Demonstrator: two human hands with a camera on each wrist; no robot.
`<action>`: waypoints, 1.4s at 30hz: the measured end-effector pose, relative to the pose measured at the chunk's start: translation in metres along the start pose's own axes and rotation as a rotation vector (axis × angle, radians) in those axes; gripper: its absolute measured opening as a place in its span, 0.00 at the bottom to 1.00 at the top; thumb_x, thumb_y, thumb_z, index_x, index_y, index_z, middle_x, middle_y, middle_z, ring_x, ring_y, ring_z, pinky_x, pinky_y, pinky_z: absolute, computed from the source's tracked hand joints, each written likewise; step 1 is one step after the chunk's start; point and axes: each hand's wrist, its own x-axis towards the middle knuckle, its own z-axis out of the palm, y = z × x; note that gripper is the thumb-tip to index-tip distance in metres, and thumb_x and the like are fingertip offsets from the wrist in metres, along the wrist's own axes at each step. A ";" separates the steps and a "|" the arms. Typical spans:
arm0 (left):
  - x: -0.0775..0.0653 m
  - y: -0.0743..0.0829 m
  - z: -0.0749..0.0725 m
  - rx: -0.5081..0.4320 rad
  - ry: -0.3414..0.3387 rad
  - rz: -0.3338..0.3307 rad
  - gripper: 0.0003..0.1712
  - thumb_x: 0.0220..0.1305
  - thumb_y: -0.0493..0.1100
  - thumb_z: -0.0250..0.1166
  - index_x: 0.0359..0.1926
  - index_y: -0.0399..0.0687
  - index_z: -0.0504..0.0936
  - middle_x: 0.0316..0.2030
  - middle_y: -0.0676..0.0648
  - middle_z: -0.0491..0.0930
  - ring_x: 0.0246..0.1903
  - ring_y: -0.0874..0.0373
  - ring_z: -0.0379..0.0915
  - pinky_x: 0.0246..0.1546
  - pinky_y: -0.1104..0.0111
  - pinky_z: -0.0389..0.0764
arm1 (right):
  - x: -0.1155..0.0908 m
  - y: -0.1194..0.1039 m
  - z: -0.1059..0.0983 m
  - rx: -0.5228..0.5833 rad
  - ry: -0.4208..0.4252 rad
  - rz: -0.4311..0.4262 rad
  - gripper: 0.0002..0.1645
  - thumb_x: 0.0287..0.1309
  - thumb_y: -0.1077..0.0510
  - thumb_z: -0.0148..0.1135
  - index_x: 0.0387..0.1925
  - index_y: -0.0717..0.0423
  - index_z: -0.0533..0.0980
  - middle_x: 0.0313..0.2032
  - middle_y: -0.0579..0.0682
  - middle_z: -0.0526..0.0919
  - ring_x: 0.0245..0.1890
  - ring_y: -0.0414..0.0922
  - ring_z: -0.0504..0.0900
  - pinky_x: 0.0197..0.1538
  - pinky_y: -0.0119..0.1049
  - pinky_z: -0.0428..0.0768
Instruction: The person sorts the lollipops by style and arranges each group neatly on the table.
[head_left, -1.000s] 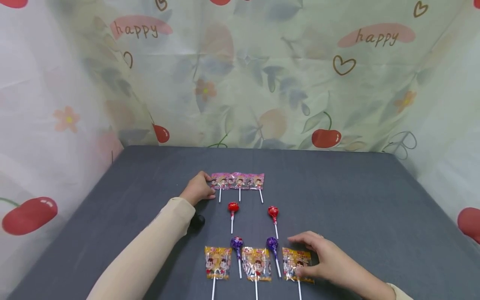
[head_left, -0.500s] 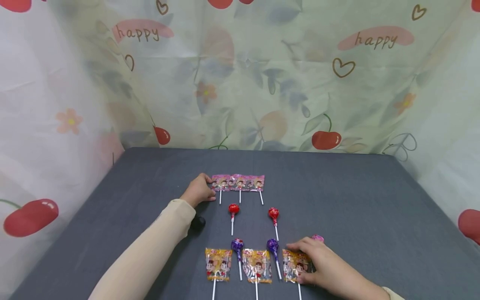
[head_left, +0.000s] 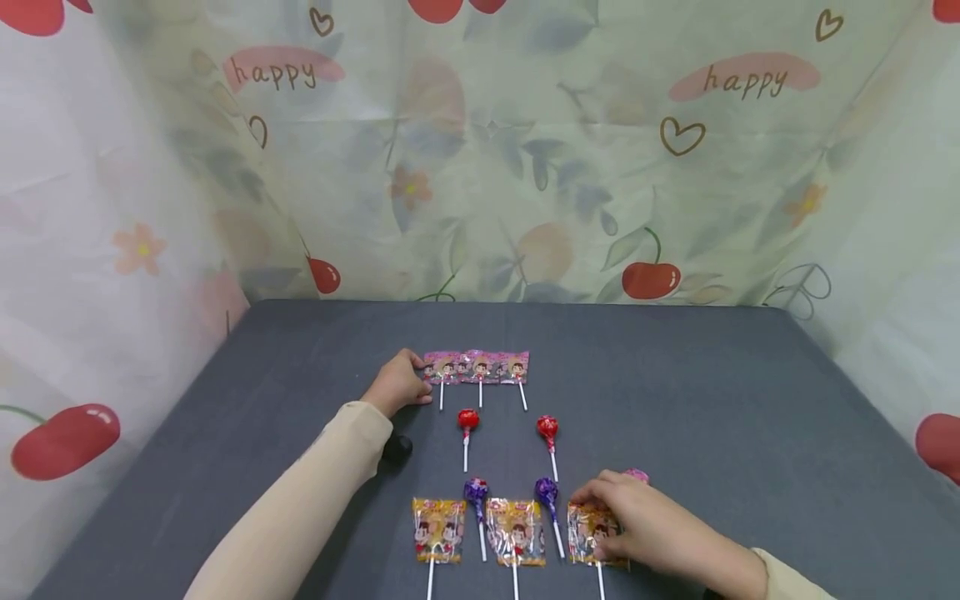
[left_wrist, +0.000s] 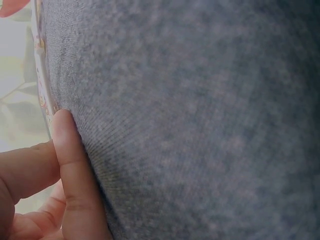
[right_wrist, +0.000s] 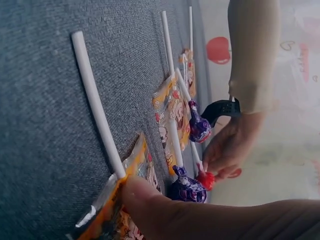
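Observation:
Three flat pink-wrapped lollipops lie in a far row, slightly overlapping. My left hand pinches the left end of that row, finger at the wrapper's edge and thumb near its lower corner. In the left wrist view, its fingertips lie against the cloth beside a white stick. Three orange-wrapped lollipops form the near row: left, middle and right. My right hand grips the right one across its wrapper; in the right wrist view the thumb presses it near the stick.
Two red ball lollipops lie between the rows. Two purple ball lollipops sit in the gaps of the near row. A pink thing peeks out behind my right hand. A dark grey cloth covers the table; printed curtains surround it.
My right hand's fingers have closed in on the right orange-wrapped lollipop, and the pink thing behind that hand has come into view. The left hand stays at the pink row.

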 end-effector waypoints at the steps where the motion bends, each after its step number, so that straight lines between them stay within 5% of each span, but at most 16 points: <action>1: 0.000 0.000 0.000 0.002 0.000 0.000 0.24 0.60 0.26 0.63 0.54 0.39 0.66 0.40 0.37 0.68 0.20 0.61 0.72 0.22 0.75 0.82 | 0.000 0.000 0.000 0.002 -0.003 -0.004 0.26 0.39 0.59 0.76 0.45 0.51 0.79 0.39 0.38 0.78 0.39 0.34 0.74 0.43 0.34 0.79; 6: -0.001 0.000 0.002 0.000 0.005 -0.004 0.23 0.60 0.27 0.63 0.54 0.40 0.66 0.41 0.37 0.69 0.21 0.61 0.72 0.23 0.74 0.82 | 0.000 0.000 0.000 0.044 -0.034 -0.005 0.26 0.37 0.59 0.78 0.42 0.49 0.78 0.35 0.36 0.74 0.36 0.33 0.71 0.38 0.31 0.76; 10: 0.000 -0.002 0.003 -0.008 0.004 0.003 0.23 0.60 0.26 0.63 0.53 0.39 0.66 0.41 0.37 0.68 0.20 0.61 0.72 0.23 0.74 0.82 | -0.001 0.002 -0.005 0.177 -0.092 0.042 0.26 0.38 0.58 0.79 0.42 0.48 0.76 0.34 0.38 0.73 0.35 0.32 0.69 0.37 0.29 0.75; 27: 0.001 -0.002 0.002 -0.010 0.003 -0.017 0.23 0.60 0.27 0.64 0.53 0.40 0.66 0.41 0.37 0.68 0.20 0.61 0.72 0.22 0.75 0.81 | 0.003 -0.003 -0.045 0.446 -0.039 0.130 0.23 0.51 0.54 0.72 0.50 0.46 0.77 0.47 0.48 0.82 0.39 0.39 0.79 0.38 0.30 0.81; 42: 0.001 -0.002 0.000 -0.008 0.003 0.007 0.24 0.59 0.26 0.64 0.53 0.39 0.66 0.40 0.37 0.68 0.19 0.62 0.71 0.21 0.75 0.81 | 0.041 -0.008 -0.104 0.515 0.314 0.171 0.23 0.58 0.57 0.67 0.54 0.58 0.75 0.44 0.59 0.84 0.38 0.44 0.83 0.37 0.36 0.83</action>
